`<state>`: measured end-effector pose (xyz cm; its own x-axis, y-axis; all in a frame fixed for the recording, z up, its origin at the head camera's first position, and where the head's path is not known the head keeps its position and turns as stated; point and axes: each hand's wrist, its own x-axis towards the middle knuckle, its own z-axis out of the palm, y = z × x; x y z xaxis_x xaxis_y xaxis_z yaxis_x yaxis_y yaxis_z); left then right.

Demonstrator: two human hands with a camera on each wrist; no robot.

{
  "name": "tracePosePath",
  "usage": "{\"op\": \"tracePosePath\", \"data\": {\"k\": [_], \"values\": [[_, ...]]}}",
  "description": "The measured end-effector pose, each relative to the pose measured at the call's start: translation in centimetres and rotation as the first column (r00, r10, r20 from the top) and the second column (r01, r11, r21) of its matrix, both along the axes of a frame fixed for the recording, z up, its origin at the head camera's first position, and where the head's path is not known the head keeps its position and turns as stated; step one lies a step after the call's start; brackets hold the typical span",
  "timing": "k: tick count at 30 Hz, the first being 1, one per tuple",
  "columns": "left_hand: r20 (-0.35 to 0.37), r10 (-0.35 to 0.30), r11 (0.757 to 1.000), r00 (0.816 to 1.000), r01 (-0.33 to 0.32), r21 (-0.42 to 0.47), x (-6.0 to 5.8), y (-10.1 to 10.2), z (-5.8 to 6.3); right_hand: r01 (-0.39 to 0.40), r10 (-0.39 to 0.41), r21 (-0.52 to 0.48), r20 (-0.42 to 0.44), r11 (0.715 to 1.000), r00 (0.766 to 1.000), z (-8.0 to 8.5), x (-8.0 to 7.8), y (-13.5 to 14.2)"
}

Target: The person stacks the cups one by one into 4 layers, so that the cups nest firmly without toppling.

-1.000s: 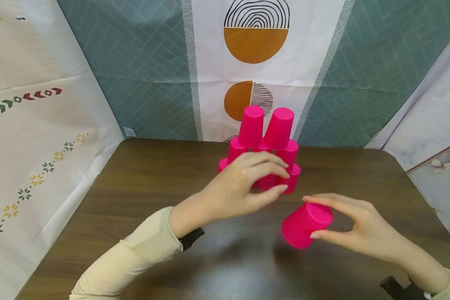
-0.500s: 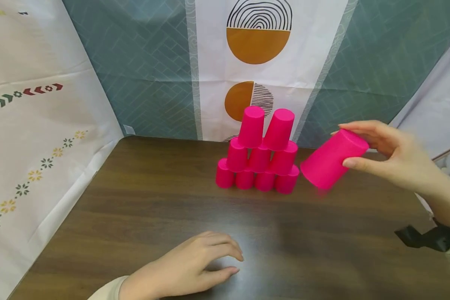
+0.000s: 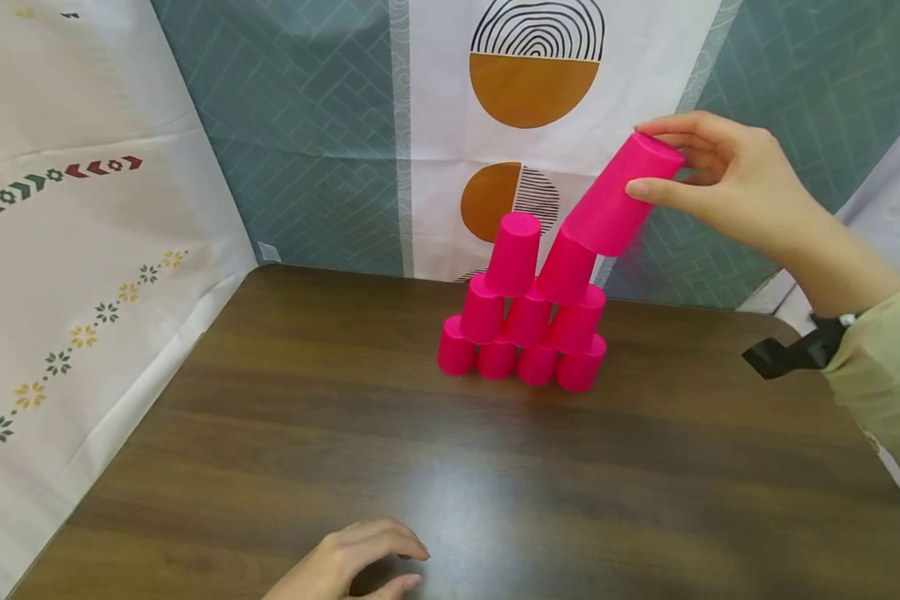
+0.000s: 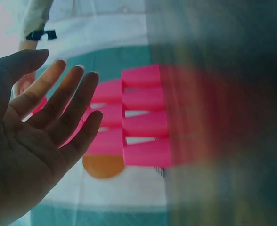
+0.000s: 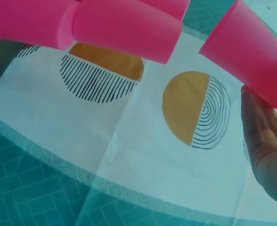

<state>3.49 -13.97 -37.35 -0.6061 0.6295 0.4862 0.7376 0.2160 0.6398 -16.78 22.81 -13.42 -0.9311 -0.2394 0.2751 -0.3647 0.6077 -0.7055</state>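
My right hand [image 3: 757, 179] pinches a pink cup [image 3: 622, 196] between thumb and fingers near its base, which points up. The cup leans, its mouth down to the left, and overlaps the right top-row cup [image 3: 567, 267] in the head view. In the right wrist view, a gap shows between the held cup [image 5: 251, 52] and the stack. Below it, pink upside-down cups form a stepped stack [image 3: 528, 321] of three rows, with two cups on top. My left hand [image 3: 356, 562] is low at the near side, fingers loosely bent and holding nothing; its palm [image 4: 30, 136] shows in the left wrist view.
The stack stands toward the back of a dark brown wooden table [image 3: 307, 433]. Behind it hangs a patterned cloth [image 3: 322, 150] in green and white. White printed cloth [image 3: 67, 292] runs along the left, and more hangs at the right.
My right hand has carried the cup from low at the right, up and round to above the stack. My left hand has drawn back from before the stack to the near side.
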Motion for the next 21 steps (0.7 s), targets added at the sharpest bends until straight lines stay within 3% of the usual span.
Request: {"op": "tracePosePath", "data": {"k": [6,10,14,21], "values": [[-0.024,0.085,0.995,0.996,-0.083,0.063,-0.3,-0.7,-0.7,0.028,-0.026,0.166,-0.013,0.986,1.0,0.2,-2.6,-2.5],[-0.033,0.115,0.993,0.993,-0.114,0.034,-2.1,-0.3,1.2,0.017,-0.007,0.226,-0.041,0.974,0.999,0.1,-3.2,-3.6],[-0.072,0.146,0.989,0.987,-0.148,-0.019,-6.5,1.1,5.7,-0.001,0.012,0.238,-0.045,0.971,0.999,0.2,-3.4,-4.0],[-0.134,0.309,0.951,0.942,-0.308,0.031,-17.0,6.3,14.7,-0.044,0.06,0.266,-0.056,0.963,0.997,0.1,-3.6,-4.8]]}}
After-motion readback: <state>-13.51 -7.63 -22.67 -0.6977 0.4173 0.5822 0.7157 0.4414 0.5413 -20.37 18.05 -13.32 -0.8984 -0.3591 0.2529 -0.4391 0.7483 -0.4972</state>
